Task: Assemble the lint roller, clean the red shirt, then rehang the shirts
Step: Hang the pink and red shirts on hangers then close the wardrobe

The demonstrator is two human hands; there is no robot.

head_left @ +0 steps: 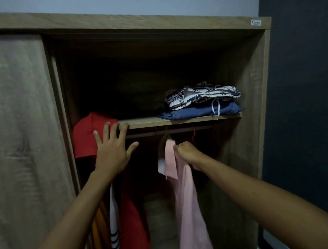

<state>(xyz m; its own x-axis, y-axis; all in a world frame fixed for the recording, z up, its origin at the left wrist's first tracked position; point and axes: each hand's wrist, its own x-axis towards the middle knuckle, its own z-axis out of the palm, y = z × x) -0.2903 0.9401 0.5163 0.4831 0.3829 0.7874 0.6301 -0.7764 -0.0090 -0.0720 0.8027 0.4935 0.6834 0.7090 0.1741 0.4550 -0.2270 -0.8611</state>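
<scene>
I face an open wooden wardrobe [251, 83]. My right hand [187, 153] grips the top of a pink shirt [187, 208] that hangs from the rail [144, 133] under the shelf. My left hand [111, 151] is spread with straight fingers, its fingertips at the front edge of the shelf [178, 121]. A red garment [84, 135] drapes over the shelf's left end, and red fabric [133, 219] hangs below my left forearm. No lint roller is visible.
Folded clothes sit on the shelf at the right: a patterned black-and-white piece [201, 95] on a blue one [200, 111]. A striped shirt [115, 230] and an orange one [100, 227] hang at the lower left. The sliding door [22, 130] covers the left half.
</scene>
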